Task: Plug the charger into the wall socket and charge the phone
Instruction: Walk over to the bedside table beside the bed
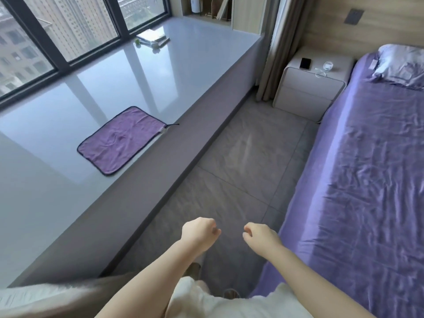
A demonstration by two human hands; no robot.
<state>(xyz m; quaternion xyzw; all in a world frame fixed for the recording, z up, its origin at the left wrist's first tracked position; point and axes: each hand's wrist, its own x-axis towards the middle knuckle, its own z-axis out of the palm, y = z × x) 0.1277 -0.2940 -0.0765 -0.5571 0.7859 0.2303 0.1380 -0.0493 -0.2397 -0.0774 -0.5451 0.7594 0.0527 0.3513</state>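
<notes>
A black phone [305,63] lies flat on the white nightstand [307,92] at the far end of the aisle. Beside it, to the right, rests a white charger with its coiled cable [327,66], part of the cable trailing toward the front edge. A dark grey wall socket [355,16] is set in the wooden headboard wall above the nightstand. My left hand [200,234] and my right hand [260,235] hang in front of me over the floor, far from the nightstand, both with fingers curled and nothing in them.
A bed with a purple sheet [371,168] and a pillow [403,64] runs along the right. On the left, a long grey window ledge [142,83] carries a purple cloth [120,140] and books [153,37]. A curtain [278,47] hangs beside the nightstand. Grey tiled floor [247,157] lies between.
</notes>
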